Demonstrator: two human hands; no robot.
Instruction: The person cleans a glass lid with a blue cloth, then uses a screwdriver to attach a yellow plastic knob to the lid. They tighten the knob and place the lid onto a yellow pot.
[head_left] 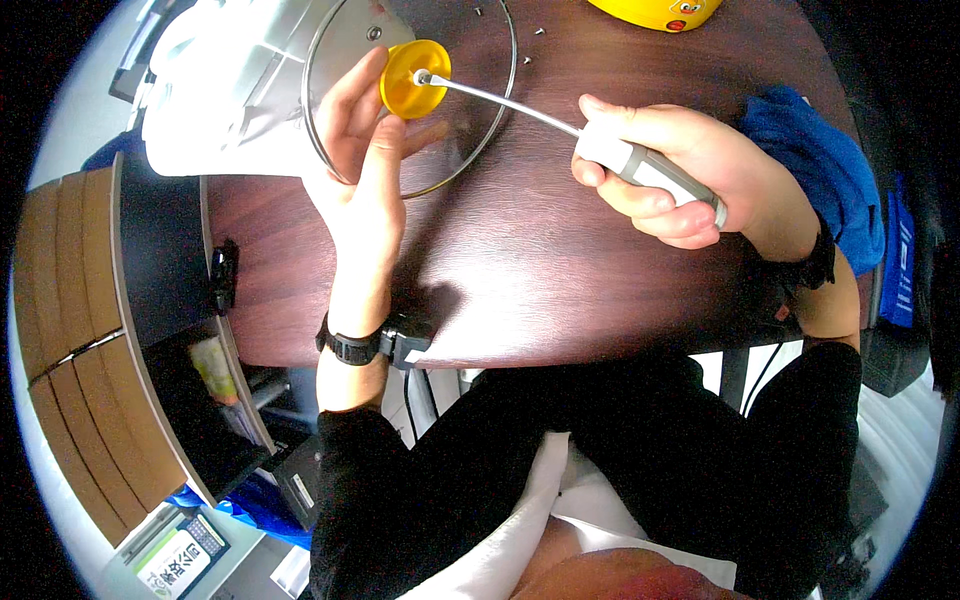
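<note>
My left hand (372,150) has its fingers closed round a yellow knob (402,98) at the middle of a round glass lid (466,150) with a metal rim. Part of that hand shows through the clear glass. In my right hand (690,160) is a screwdriver (510,103) with a grey and white handle, gripped with the fingers wrapped round it. Its long shaft reaches left, and the tip meets the fastener (422,76) at the knob's centre. Whether the tip is seated in the fastener's head is too small to tell.
Several small screws (540,31) lie on the dark wooden table (560,280) beyond the lid. A yellow rounded object (655,10) stands at the far edge of view. White plastic sheeting (230,90) covers the far left, blue cloth (820,160) the right. Shelving (165,240) adjoins the left side.
</note>
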